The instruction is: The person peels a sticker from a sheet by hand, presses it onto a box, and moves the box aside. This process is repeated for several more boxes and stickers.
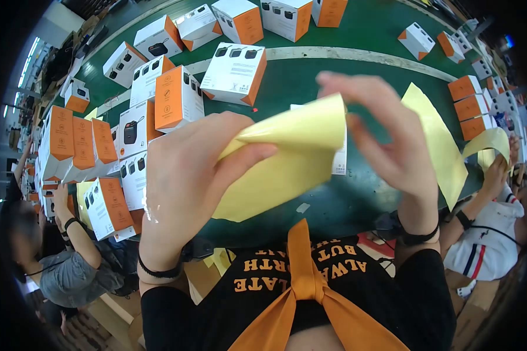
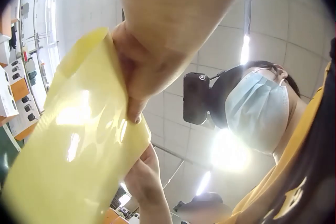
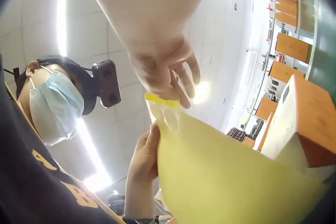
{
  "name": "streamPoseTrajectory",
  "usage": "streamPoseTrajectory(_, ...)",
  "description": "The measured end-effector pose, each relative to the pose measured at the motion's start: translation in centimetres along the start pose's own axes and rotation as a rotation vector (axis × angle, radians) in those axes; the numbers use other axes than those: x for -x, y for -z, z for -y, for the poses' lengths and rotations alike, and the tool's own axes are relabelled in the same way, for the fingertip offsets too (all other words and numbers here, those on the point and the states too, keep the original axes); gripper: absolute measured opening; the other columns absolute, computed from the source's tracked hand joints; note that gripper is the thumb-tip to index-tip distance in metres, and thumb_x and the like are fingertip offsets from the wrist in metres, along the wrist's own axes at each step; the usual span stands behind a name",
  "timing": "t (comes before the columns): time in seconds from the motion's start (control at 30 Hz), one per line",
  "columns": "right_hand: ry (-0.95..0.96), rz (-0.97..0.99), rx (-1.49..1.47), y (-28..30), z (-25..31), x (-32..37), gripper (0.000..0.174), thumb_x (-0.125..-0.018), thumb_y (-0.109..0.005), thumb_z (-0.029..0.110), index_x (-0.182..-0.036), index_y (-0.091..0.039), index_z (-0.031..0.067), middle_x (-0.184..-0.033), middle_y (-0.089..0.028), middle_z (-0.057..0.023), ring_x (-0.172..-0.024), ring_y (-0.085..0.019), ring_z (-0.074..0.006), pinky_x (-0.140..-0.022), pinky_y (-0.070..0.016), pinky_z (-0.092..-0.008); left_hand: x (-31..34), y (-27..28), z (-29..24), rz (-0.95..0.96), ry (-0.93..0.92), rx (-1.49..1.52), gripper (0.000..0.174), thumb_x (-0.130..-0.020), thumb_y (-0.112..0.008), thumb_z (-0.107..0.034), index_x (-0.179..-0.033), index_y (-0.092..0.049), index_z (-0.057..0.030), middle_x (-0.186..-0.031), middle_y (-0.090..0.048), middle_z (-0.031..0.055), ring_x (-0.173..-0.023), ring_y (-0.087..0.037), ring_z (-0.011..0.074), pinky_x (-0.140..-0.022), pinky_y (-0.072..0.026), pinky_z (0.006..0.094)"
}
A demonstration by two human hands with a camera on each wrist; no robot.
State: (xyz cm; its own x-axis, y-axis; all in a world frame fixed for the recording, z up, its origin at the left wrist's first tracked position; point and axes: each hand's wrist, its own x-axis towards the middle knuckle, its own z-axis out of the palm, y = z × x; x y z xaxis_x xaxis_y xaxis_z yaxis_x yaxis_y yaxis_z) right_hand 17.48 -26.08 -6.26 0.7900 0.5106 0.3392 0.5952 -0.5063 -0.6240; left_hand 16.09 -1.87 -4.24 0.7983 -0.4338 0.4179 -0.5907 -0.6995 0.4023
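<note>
A glossy yellow sheet (image 1: 287, 158) is held up over the green table, its upper edge curled over. The left hand (image 1: 184, 169) pinches its left end, thumb on the near face. At the sheet's right end is the right hand (image 1: 386, 134), slightly blurred, fingers bent loosely; in the right wrist view the right hand (image 3: 165, 71) has its fingers spread beside the sheet's edge (image 3: 220, 166). Whether its thumb touches the sheet I cannot tell. In the left wrist view the left hand (image 2: 152, 61) lies along the edge of the yellow sheet (image 2: 79, 140).
Several white and orange boxes (image 1: 234, 73) stand at the back and left of the green table (image 1: 357, 205). Another yellow sheet (image 1: 439, 140) lies at the right. People sit on both sides, one at the right with a hand (image 1: 496, 172) at a yellow strip.
</note>
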Motion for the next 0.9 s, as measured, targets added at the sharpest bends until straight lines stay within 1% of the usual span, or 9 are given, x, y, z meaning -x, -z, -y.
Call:
streamPoseTrajectory(0.07,0.021,-0.291,-0.399,0.6,0.4,-0.2,0.056,-0.075,-0.069,0.018,-0.120,-0.050,-0.0084,-0.117,-0.057,-0.0169,-0.111,-0.056,-0.0271,-0.096,-0.0409,-0.0383,0.0,0.9,-0.9,0.154,0.254,0.014,0.023,-0.073,-0.073,-0.015,-0.088,-0.064,-0.0001,-0.076,-0.064,0.0111,-0.065,-0.063,0.0217,-0.061,-0.0462,0.0278)
streamPoseTrajectory(0.13,0.209,-0.180,-0.239,0.1,1.1,-0.7,0.051,-0.075,-0.070,0.021,-0.114,-0.054,-0.0084,-0.108,-0.061,-0.0187,-0.105,-0.058,-0.0292,-0.091,-0.0423,-0.0387,-0.2,1.3,-1.3,0.188,0.225,0.002,0.023,-0.073,-0.074,-0.014,-0.087,-0.064,0.0003,-0.075,-0.064,0.0107,-0.065,-0.063,0.0213,-0.061,-0.0462,0.0273)
streamPoseTrajectory(0.2,0.135,-0.092,-0.168,-0.2,1.0,-0.7,0.031,-0.073,-0.070,0.008,-0.099,-0.061,-0.0083,-0.093,-0.064,-0.0170,-0.089,-0.060,-0.0254,-0.079,-0.0467,-0.0335,-0.3,1.1,-1.6,0.222,0.191,-0.016,0.022,-0.072,-0.074,-0.013,-0.086,-0.064,0.0007,-0.073,-0.064,0.0103,-0.064,-0.063,0.0208,-0.061,-0.0463,0.0268)
streamPoseTrajectory(0.3,0.178,-0.189,-0.266,-0.4,0.7,-0.8,0.013,-0.071,-0.068,-0.004,-0.083,-0.064,-0.0072,-0.080,-0.065,-0.0151,-0.077,-0.059,-0.0227,-0.068,-0.0468,-0.0295,-0.2,1.0,-1.2,0.017,0.110,0.082,0.022,-0.069,-0.076,-0.011,-0.083,-0.065,0.0005,-0.069,-0.064,0.0084,-0.060,-0.062,0.0175,-0.058,-0.0449,0.0252)
streamPoseTrajectory(0.4,0.201,-0.166,-0.397,-0.6,0.6,-0.9,0.010,-0.070,-0.066,-0.006,-0.080,-0.065,-0.0070,-0.080,-0.065,-0.0161,-0.078,-0.060,-0.0237,-0.068,-0.0469,-0.0296,0.5,2.4,0.3,0.057,0.076,0.223,0.025,-0.063,-0.079,-0.009,-0.082,-0.065,0.0000,-0.069,-0.064,0.0055,-0.061,-0.061,0.0150,-0.057,-0.0443,0.0239)
streamPoseTrajectory(0.5,0.224,-0.128,-0.398,-0.6,0.6,-1.1,0.008,-0.071,-0.065,-0.009,-0.078,-0.065,-0.0071,-0.080,-0.065,-0.0166,-0.077,-0.060,-0.0236,-0.067,-0.0471,-0.0293,0.6,3.7,0.2,0.167,0.136,0.154,0.028,-0.065,-0.079,-0.015,-0.085,-0.065,-0.0015,-0.074,-0.065,0.0084,-0.059,-0.062,0.0205,-0.052,-0.0455,0.0275)
streamPoseTrajectory(0.6,0.219,-0.135,-0.421,-1.2,0.5,-1.2,0.009,-0.071,-0.064,-0.009,-0.080,-0.064,-0.0075,-0.082,-0.065,-0.0165,-0.077,-0.060,-0.0235,-0.066,-0.0477,-0.0302,0.0,4.1,1.6,0.265,0.016,0.082,0.032,-0.063,-0.080,-0.016,-0.087,-0.065,-0.0005,-0.080,-0.066,0.0083,-0.065,-0.062,0.0208,-0.055,-0.0460,0.0274)
streamPoseTrajectory(0.7,0.221,-0.211,-0.385,-1.9,0.1,-1.6,0.013,-0.071,-0.063,-0.011,-0.083,-0.064,-0.0071,-0.083,-0.065,-0.0163,-0.079,-0.060,-0.0235,-0.066,-0.0482,-0.0310,-1.1,3.6,1.1,-0.095,-0.221,-0.298,0.036,-0.056,-0.077,-0.012,-0.088,-0.065,-0.0009,-0.083,-0.065,0.0076,-0.075,-0.060,0.0224,-0.067,-0.0449,0.0331)
streamPoseTrajectory(0.9,0.198,-0.260,-0.393,-2.4,1.2,-1.6,0.018,-0.068,-0.067,-0.009,-0.086,-0.063,-0.0083,-0.084,-0.065,-0.0158,-0.082,-0.059,-0.0248,-0.071,-0.0477,-0.0323,-0.8,0.5,-2.3,-0.042,0.034,0.029,0.013,-0.068,-0.072,-0.006,-0.078,-0.065,-0.0007,-0.067,-0.059,0.0084,-0.059,-0.057,0.0193,-0.053,-0.0399,0.0280)
